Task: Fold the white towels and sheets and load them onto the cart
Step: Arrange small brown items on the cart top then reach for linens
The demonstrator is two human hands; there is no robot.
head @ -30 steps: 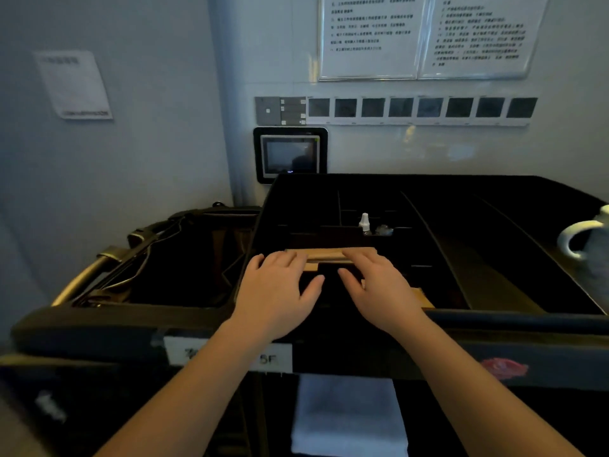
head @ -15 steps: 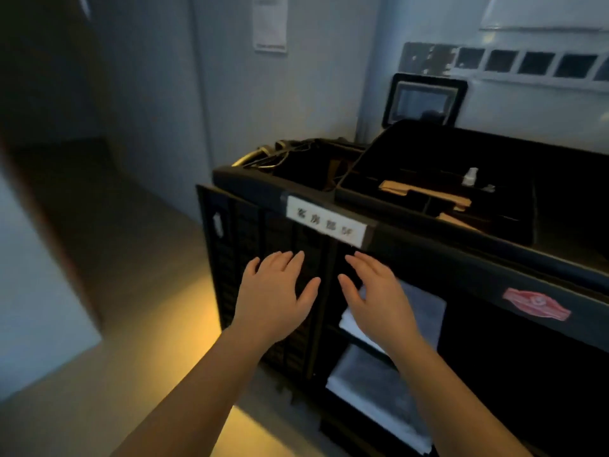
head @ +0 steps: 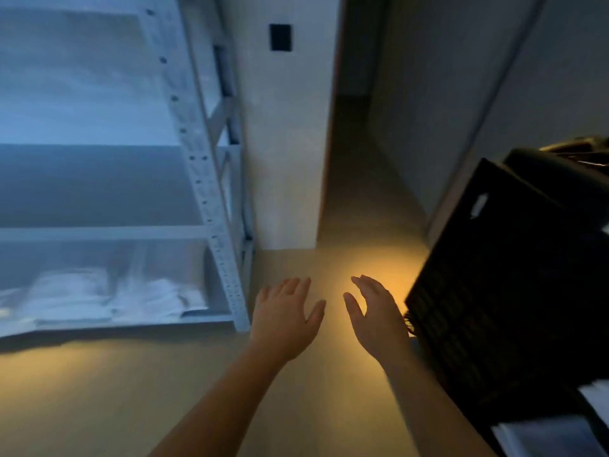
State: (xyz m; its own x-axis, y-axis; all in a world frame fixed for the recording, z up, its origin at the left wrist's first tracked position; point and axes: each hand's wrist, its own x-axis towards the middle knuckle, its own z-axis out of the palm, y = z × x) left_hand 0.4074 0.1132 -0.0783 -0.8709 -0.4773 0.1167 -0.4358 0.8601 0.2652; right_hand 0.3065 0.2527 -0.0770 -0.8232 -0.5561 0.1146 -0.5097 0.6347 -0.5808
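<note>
Hands: we count two, both low in the centre of the frame, held out over the floor and apart from each other.
Left hand (head: pixel 286 311): fingers straight and spread, palm down; we see nothing in it.
Right hand (head: pixel 375 310): fingers straight, turned a little edge-on, holding nothing, just beside the cart's side wall.
Cart (head: pixel 514 275): one, black, at the right edge of the frame, tilted in our view.
Towels on cart (head: pixel 547 435): white folded cloth at the lower right, on its shelves; we cannot count the pieces.
Rack (head: pixel 211 179): one, pale metal, filling the left half.
Linen on rack (head: pixel 108 300): we make out two blurred white piles on the lowest shelf, lower left.
Floor (head: pixel 99 390): beige, with one warm patch of light between the hands and the cart.
</note>
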